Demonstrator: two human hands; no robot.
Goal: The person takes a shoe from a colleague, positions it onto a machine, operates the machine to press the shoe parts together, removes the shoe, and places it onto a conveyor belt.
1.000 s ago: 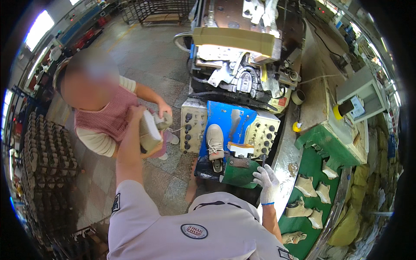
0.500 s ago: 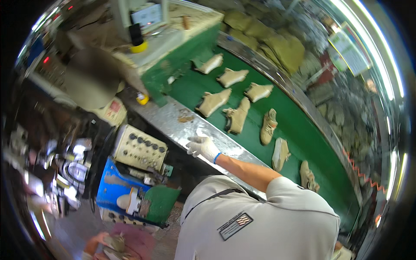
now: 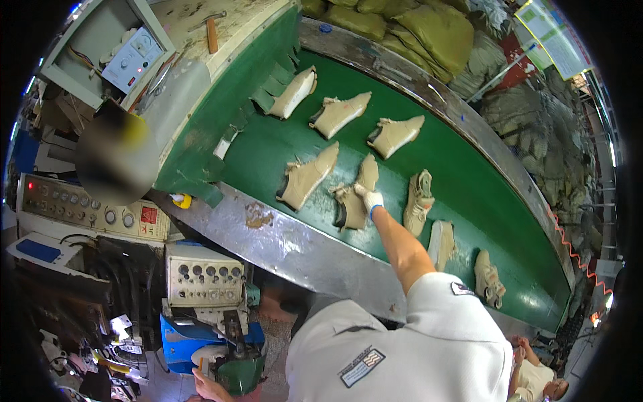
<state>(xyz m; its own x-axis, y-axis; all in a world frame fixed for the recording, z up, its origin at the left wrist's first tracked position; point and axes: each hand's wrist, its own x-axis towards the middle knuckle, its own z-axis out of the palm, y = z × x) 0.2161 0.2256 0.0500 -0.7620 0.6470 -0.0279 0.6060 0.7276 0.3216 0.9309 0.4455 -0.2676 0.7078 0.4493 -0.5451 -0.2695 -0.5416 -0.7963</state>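
since half a second ago your gloved right hand (image 3: 370, 199) has moved from the steel rail onto the green belt (image 3: 482, 194), now closing on the tan boot upper (image 3: 353, 194) at its ten o'clock; left hand unseen, so pickup looks underway.

One head-worn fisheye view looks steeply down over the person's shoulder, which fills the 6 o'clock edge. It faces the green belt (image 3: 469, 181) curving from 11 to 4 o'clock, fairly near. Control boxes (image 3: 201, 275) sit at 8 o'clock. Edges bend toward the rim.
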